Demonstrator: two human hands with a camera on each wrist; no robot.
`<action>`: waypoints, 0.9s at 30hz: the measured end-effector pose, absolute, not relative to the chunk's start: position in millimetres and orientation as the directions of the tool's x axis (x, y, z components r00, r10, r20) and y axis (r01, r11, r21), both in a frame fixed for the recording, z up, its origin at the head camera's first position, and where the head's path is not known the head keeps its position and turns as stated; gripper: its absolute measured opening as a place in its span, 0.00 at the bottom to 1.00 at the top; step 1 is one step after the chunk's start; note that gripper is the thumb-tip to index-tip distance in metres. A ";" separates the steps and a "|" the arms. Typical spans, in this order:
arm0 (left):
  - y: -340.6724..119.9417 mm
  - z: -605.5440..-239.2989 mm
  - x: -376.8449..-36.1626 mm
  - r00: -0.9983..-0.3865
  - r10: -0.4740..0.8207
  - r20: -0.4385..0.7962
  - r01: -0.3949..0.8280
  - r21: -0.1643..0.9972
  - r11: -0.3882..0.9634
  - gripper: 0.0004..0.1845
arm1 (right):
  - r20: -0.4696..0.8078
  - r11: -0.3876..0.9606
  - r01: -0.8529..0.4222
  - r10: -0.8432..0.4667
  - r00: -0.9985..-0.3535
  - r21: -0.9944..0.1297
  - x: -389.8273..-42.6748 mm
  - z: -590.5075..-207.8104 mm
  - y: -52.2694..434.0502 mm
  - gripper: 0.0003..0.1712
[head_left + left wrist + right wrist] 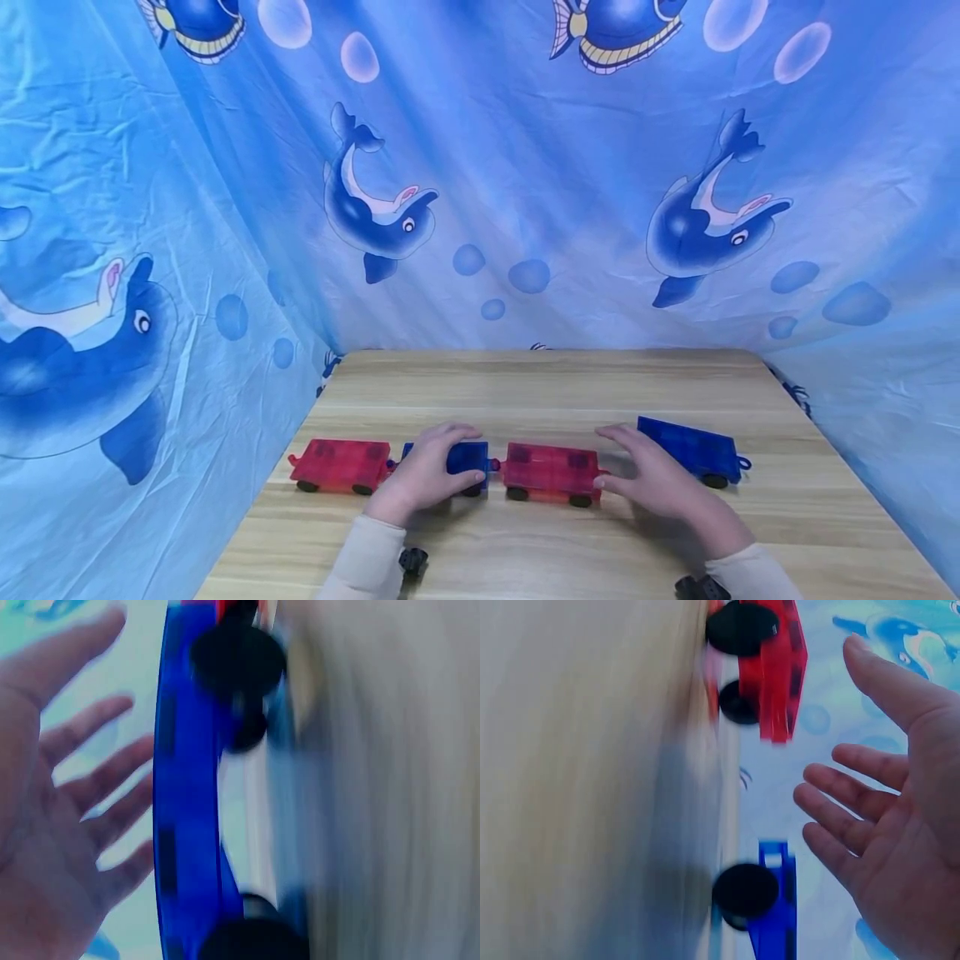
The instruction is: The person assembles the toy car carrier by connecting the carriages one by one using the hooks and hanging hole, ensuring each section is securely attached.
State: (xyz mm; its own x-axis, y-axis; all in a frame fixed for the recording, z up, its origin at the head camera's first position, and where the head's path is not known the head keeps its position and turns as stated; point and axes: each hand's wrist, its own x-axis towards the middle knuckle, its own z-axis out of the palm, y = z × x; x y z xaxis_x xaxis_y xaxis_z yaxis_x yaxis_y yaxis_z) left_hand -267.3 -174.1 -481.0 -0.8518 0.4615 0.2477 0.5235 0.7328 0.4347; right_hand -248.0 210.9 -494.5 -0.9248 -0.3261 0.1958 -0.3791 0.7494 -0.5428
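Low in the middle of the head view, four toy wagons stand in a row on the wooden table. From the left: a red wagon, a blue wagon mostly under the left hand, a second red wagon, and a second blue wagon at the right, angled away toward the back.

The three on the left look joined, or very nearly so: the first red one touches the covered blue one, and that blue one's small coupling meets the middle red wagon. The far blue wagon stands apart, with a gap between it and the middle red one where the right hand is. As I read it, the chain is three parts made and the last wagon is not yet hooked on.

The left hand lies over the blue wagon, fingers bent down across its top and far edge and thumb at the near side: a loose holding grip. Its wrist view is blurred and shows the fingers spread beside the blue body, so how firmly it clasps I cannot tell.

The right hand is opened out, fingers straight and a little spread, closed on nothing. Its thumb lies at the right end of the middle red wagon, the fingertips near the far blue one.

Behind hangs a blue cloth printed with dolphins.
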 end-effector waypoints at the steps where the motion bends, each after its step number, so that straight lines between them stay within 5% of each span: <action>1: -169.2 -480.7 -267.5 -0.841 0.466 0.274 0.541 0.413 0.733 0.30 | 0.211 0.756 -0.385 -0.322 -0.923 -0.529 -248.5 -493.6 215.1 0.43; 12: -118.0 -484.5 -272.3 -0.789 0.543 0.289 0.614 0.343 0.710 0.34 | 0.356 0.809 -0.412 -0.272 -0.894 -0.418 -259.1 -498.6 257.4 0.46; 27: -64.6 -487.7 -271.3 -0.732 0.635 0.249 0.681 0.235 0.693 0.40 | 0.337 0.820 -0.319 -0.165 -0.927 -0.475 -260.0 -509.2 303.7 0.48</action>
State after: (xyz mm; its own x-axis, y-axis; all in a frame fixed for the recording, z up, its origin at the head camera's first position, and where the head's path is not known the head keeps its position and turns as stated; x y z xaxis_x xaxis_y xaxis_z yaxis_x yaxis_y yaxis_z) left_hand -271.3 -64.6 -487.7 -0.7317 0.6345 0.2490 0.6812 0.6932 0.2353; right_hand -260.0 303.7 -509.2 -0.9268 -0.1649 0.3374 -0.3189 0.8200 -0.4753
